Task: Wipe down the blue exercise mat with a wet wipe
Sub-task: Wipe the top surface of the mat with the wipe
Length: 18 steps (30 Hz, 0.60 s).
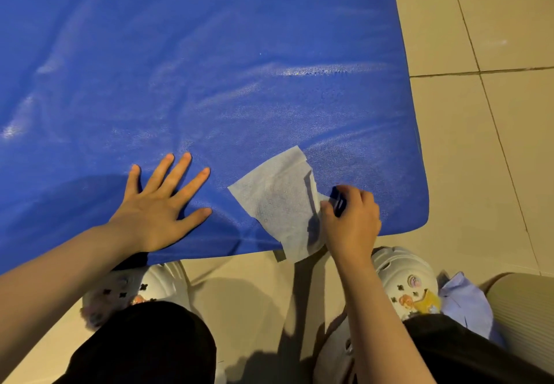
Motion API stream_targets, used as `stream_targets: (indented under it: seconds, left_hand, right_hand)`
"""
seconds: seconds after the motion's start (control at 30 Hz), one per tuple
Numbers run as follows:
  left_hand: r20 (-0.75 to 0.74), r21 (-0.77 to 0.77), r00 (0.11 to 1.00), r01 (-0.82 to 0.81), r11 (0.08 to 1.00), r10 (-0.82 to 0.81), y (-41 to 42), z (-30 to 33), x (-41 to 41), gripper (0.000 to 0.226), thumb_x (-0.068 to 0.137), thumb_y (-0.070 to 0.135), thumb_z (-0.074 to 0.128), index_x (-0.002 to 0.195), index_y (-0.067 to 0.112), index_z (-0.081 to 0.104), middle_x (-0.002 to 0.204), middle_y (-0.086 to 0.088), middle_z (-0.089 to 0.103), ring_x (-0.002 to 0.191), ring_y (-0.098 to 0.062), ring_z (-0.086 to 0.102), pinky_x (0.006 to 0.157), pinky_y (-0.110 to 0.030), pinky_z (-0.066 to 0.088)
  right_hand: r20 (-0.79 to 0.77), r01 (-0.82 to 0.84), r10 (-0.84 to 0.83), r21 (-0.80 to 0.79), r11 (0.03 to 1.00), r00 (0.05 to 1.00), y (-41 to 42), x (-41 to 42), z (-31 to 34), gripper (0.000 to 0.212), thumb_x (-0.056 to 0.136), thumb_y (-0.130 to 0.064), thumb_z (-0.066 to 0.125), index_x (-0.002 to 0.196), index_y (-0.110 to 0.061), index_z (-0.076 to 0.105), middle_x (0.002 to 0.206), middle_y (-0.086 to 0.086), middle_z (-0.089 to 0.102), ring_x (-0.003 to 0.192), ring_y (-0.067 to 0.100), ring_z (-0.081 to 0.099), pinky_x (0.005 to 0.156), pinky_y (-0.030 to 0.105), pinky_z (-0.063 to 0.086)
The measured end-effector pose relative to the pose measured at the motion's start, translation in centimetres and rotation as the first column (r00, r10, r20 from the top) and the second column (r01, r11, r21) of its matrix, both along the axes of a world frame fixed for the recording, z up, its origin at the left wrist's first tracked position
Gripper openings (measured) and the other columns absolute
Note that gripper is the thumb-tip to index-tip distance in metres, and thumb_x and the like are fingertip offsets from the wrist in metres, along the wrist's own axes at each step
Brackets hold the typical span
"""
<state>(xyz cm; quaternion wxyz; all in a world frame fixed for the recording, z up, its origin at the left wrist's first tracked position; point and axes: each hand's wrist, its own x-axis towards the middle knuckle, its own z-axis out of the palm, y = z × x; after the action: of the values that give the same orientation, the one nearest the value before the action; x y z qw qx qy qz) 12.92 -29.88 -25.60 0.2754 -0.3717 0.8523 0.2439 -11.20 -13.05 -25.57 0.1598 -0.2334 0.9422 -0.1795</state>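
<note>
Crouched at the mat's near corner, wipe in hand

White clogs [403,278] on the tiled floor [509,143]; right hand [349,221] pinches the wet wipe [278,203] draped over the near edge, left hand [156,206] spread flat just beside it, and the blue exercise mat [195,53] stretches away, streaked with sheen.

A beige tiled floor [494,131] carries everything. The blue mat [209,68] lies flat on it. White clogs [404,281] stand beside the mat's near edge.
</note>
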Motion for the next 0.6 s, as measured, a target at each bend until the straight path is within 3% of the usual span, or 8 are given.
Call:
stream_targets:
  seconds: [0.17,0.3,0.37,0.43,0.53,0.6]
  left_hand:
    - [-0.017,-0.012,1.000,-0.004,1.000,0.004,0.1,-0.1,0.1,0.098,0.046,0.092,-0.033,0.136,0.054,-0.028,0.143,0.021,-0.041,0.145,-0.010,-0.030,0.113,-0.047,-0.018]
    - [-0.013,-0.017,1.000,-0.001,1.000,0.001,0.0,-0.2,0.2,0.097,0.044,0.092,-0.034,0.134,0.055,-0.031,0.140,0.022,-0.046,0.135,-0.005,-0.040,0.112,-0.046,-0.021]
    - [-0.023,-0.018,1.000,-0.004,1.000,0.004,0.0,-0.3,0.2,0.097,0.045,0.092,-0.034,0.134,0.055,-0.030,0.141,0.021,-0.045,0.134,-0.004,-0.040,0.112,-0.046,-0.021]
    - [-0.038,-0.025,0.999,-0.007,1.000,0.006,0.1,-0.5,0.2,0.097,0.046,0.092,-0.033,0.136,0.055,-0.028,0.143,0.020,-0.042,0.137,-0.004,-0.037,0.113,-0.047,-0.019]
    - [-0.065,-0.040,0.998,-0.024,0.999,0.021,0.3,-0.6,0.4,0.098,0.049,0.093,-0.031,0.139,0.053,-0.024,0.149,0.019,-0.035,0.143,-0.007,-0.030,0.114,-0.048,-0.016]
    - [-0.069,-0.049,0.997,-0.022,0.999,0.019,0.3,-0.6,0.4,0.097,0.049,0.092,-0.032,0.138,0.054,-0.024,0.148,0.020,-0.036,0.141,-0.005,-0.031,0.114,-0.048,-0.016]
  right_hand:
    - [-0.003,-0.132,0.134,0.146,0.980,0.991,-0.9,-2.0,-0.5,0.021,0.094,-0.028,0.060,0.100,-0.008,0.064,0.112,0.012,0.056,0.106,0.034,0.050,0.086,0.041,0.035]
    - [-0.129,0.143,-0.128,0.113,0.983,0.983,0.4,-6.0,-0.1,0.019,0.093,-0.023,0.055,0.102,-0.008,0.062,0.112,0.016,0.058,0.105,0.039,0.053,0.089,0.045,0.037]
    - [-0.210,0.164,-0.163,-0.015,0.986,0.964,1.6,-6.8,0.0,0.027,0.089,-0.023,0.053,0.108,-0.008,0.063,0.115,0.017,0.060,0.109,0.040,0.053,0.090,0.046,0.038]
    - [-0.288,-0.054,0.006,-0.159,0.986,0.958,1.2,-5.9,-0.1,0.037,0.083,-0.027,0.048,0.111,-0.009,0.066,0.118,0.015,0.062,0.110,0.036,0.054,0.090,0.043,0.038]
    - [-0.356,-0.480,0.418,-0.104,0.871,0.836,-0.9,-3.9,-0.8,0.035,0.086,-0.026,0.048,0.111,-0.012,0.067,0.126,0.013,0.061,0.115,0.030,0.052,0.099,0.046,0.038]
    - [-0.393,-0.587,0.511,-0.097,0.803,0.764,-2.3,-4.3,-1.1,0.032,0.091,-0.027,0.050,0.113,-0.011,0.067,0.128,0.012,0.061,0.120,0.028,0.049,0.104,0.049,0.037]
